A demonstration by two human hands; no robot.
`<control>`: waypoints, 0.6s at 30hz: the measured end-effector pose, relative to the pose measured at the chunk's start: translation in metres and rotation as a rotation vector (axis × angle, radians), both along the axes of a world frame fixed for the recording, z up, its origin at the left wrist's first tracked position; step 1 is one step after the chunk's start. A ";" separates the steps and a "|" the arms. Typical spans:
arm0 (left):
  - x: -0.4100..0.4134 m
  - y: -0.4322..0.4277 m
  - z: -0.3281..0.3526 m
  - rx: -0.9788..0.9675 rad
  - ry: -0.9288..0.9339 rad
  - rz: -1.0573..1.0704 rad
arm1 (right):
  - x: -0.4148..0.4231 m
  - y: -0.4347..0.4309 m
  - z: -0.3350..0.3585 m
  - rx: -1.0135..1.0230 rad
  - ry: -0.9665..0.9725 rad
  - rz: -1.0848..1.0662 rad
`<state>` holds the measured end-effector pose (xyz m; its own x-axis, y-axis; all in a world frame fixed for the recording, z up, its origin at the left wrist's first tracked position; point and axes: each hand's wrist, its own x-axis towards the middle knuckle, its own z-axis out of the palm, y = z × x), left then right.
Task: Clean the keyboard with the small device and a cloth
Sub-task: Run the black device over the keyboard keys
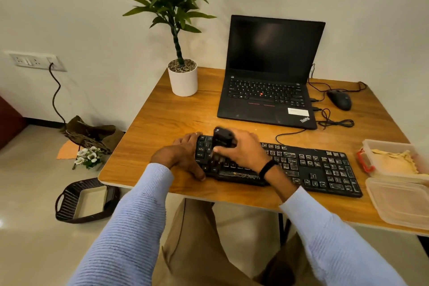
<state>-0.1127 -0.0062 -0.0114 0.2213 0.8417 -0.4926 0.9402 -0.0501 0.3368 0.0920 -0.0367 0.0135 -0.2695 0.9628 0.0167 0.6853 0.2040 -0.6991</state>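
A black, dusty keyboard (311, 167) lies along the front of the wooden desk (167, 114). My left hand (183, 155) grips the keyboard's left end, thumb at the front edge. My right hand (241, 148) holds a small black device (220, 138) upright, its lower end down on the keys at the left part of the keyboard. A yellowish cloth (394, 160) sits in a clear plastic box (385, 144) at the right of the desk.
An open black laptop (269, 72) stands behind the keyboard, a black mouse (340, 99) and cables to its right. A potted plant (183, 76) stands at the back left. A plastic lid (401, 202) lies at the front right. A dark basket (86, 199) sits on the floor.
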 end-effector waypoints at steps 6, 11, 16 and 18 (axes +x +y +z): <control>-0.001 -0.003 0.002 -0.006 -0.017 0.005 | 0.013 -0.019 0.001 0.024 0.000 -0.023; 0.001 -0.002 0.002 -0.005 -0.007 -0.001 | 0.018 -0.034 -0.001 -0.017 0.003 0.022; 0.003 0.000 0.002 -0.021 0.012 0.000 | 0.010 -0.060 -0.020 0.124 0.150 -0.322; 0.005 0.002 0.003 -0.025 0.032 -0.003 | 0.004 -0.073 -0.028 0.090 0.201 -0.306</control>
<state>-0.1082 -0.0043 -0.0080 0.2077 0.8283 -0.5204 0.9504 -0.0450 0.3078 0.0958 -0.1093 -0.0148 0.0478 0.9906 0.1284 0.5754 0.0778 -0.8142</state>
